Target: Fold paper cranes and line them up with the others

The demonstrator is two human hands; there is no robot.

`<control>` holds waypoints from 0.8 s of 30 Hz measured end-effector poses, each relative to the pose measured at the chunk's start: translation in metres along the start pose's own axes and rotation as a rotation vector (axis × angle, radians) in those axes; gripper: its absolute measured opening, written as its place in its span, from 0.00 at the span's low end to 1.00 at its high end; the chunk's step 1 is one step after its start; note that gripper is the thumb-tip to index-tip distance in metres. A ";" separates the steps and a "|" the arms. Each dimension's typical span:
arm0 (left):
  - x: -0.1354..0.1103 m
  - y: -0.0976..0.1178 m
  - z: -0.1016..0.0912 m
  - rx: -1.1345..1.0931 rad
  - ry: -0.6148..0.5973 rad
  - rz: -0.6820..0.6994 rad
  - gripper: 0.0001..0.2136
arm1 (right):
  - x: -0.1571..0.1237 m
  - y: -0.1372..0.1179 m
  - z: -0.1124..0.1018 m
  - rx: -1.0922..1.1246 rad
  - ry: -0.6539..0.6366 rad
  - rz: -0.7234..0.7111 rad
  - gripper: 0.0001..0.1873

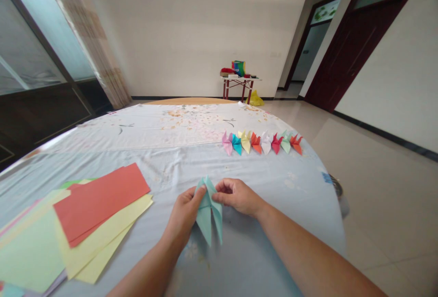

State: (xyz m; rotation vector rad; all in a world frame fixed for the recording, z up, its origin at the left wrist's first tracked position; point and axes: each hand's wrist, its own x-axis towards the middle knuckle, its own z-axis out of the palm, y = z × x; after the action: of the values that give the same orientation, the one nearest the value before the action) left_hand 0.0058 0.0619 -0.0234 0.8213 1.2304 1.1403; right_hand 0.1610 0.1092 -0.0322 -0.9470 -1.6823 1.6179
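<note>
A pale turquoise folded paper (204,221) is held up between both hands over the near part of the table, its two long points hanging downward. My left hand (185,210) grips its left side, the thumb pressed flat on the front. At the upper right edge, my right hand (237,195) pinches the paper between thumb and fingers. Part of the paper is hidden behind the left thumb and the right fingertips. Beyond the hands, several folded paper cranes (245,142) in different colours stand in a row toward the right.
Loose sheets lie at the left, with red paper (106,201) over yellow sheets (102,253) and pale green ones (30,237). A floral cloth (171,164) covers the round table. Near the far wall stands a small side table (257,79) with items on it.
</note>
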 end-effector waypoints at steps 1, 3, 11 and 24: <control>-0.001 0.001 0.000 0.001 -0.012 0.014 0.17 | 0.000 0.001 0.000 0.008 -0.001 0.002 0.20; -0.002 0.004 0.000 0.027 -0.034 0.052 0.17 | 0.001 0.003 -0.001 0.032 -0.003 0.008 0.21; 0.000 0.017 -0.007 0.202 0.041 0.259 0.21 | 0.001 -0.001 -0.001 0.049 0.004 0.032 0.22; 0.003 0.025 -0.011 0.302 -0.020 0.334 0.10 | -0.002 -0.002 -0.002 0.066 -0.081 0.047 0.21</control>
State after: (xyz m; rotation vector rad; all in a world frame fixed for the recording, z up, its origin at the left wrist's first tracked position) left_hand -0.0104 0.0702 -0.0032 1.3011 1.2985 1.2210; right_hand 0.1633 0.1084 -0.0295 -0.9064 -1.6608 1.7530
